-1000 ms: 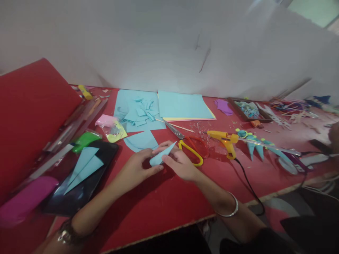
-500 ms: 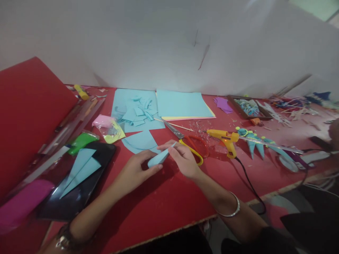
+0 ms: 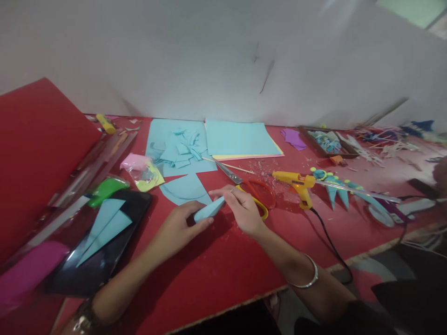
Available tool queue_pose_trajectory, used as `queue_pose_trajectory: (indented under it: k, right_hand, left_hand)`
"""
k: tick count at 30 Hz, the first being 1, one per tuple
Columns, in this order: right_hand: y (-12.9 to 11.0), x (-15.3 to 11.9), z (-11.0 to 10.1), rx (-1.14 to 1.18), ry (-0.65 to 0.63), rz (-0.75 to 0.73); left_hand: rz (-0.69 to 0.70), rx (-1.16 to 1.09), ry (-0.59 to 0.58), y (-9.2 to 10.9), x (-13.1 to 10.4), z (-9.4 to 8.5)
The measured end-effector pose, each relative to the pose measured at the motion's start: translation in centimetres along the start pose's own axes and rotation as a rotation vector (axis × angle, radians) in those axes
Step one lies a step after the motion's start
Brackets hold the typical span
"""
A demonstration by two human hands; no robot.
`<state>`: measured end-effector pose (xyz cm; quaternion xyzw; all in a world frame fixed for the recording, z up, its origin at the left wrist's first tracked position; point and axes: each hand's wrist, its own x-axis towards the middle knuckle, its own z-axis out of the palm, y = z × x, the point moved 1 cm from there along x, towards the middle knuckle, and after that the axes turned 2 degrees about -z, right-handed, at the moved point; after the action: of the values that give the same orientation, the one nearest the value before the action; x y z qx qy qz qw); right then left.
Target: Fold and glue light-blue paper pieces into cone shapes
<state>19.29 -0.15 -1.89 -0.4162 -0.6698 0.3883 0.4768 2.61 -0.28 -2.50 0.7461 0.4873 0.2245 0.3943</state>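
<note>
Between my hands is a light blue paper cone (image 3: 208, 210), held above the red table. My left hand (image 3: 183, 223) is closed round its wide end, thumb along the near side. At the pointed end, the fingers of my right hand (image 3: 242, 209) pinch the tip. A fan-shaped piece of blue paper (image 3: 186, 188) lies just beyond my left hand. Scissors (image 3: 260, 193) with red and yellow handles rest behind my right hand, partly hidden by it. To the right lies a yellow glue gun (image 3: 296, 184).
Blue paper scraps (image 3: 183, 149) lie on a blue sheet, beside stacked paper sheets (image 3: 242, 137). Cut blue paper pieces (image 3: 104, 230) rest on a black tablet-like slab (image 3: 134, 209) at left. Finished-looking blue cones (image 3: 335, 193) and a scrap tray (image 3: 328, 142) are at right.
My right fingers have shifted slightly at the cone's tip, now covering the point that stuck out above them. My left hand keeps its hold. The view has moved a little.
</note>
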Motion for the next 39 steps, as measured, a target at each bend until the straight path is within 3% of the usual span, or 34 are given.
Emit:
queue_pose_trajectory:
  k: [13,25,39]
  right_hand:
    - [0.3,-0.3,0.7,0.118,-0.180,-0.018]
    - [0.6,-0.2,0.6,0.145,-0.135,0.011]
    - [0.3,-0.1,0.5,0.025,-0.095,-0.014]
  left_hand:
    - [-0.018,-0.126,-0.004,0.4,-0.4,0.5]
    - [-0.040,-0.126,-0.049,0.6,-0.5,1.2]
    - [-0.047,-0.050,0.017,0.5,-0.3,1.0]
